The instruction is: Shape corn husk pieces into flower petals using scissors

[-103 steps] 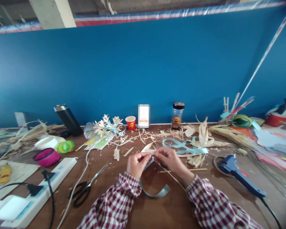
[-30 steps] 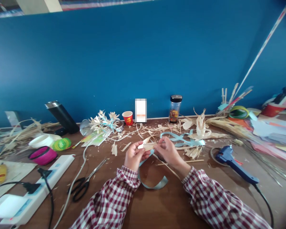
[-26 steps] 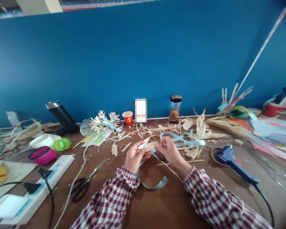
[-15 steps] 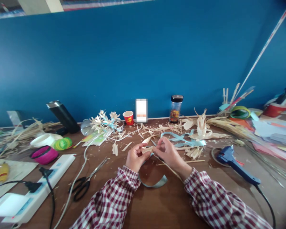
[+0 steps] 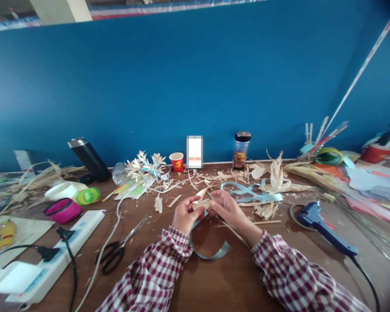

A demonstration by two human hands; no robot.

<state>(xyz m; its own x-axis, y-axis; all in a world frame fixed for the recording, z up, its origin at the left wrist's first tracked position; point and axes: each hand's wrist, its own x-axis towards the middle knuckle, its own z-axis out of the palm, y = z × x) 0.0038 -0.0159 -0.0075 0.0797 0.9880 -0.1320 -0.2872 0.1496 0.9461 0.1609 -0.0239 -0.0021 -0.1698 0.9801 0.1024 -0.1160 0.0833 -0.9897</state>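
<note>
My left hand [image 5: 185,215] pinches a pale strip of dried corn husk [image 5: 201,203] between thumb and fingers. At the strip's right end, my right hand [image 5: 229,211] has its bent fingers and thumb closed on the edge; its fingertips are partly hidden. A light blue ribbon [image 5: 216,253] hangs below my hands and curls on the table. Under my right hand a thin stalk runs toward the right sleeve. Beyond my hands lie more blue ribbon [image 5: 243,188] and a standing husk piece [image 5: 276,173].
Black-handled scissors [image 5: 113,255] lie left, beside a white cable and a power strip [image 5: 56,260]. A blue glue gun [image 5: 328,229] lies right. Husk scraps, husk flowers [image 5: 146,167], a red paper cup [image 5: 177,162] and a lidded jar [image 5: 241,151] stand along the blue partition [image 5: 195,78].
The fingers of my right hand have shifted and straightened a little, and more of the husk strip shows between my hands. The whole view has moved slightly.
</note>
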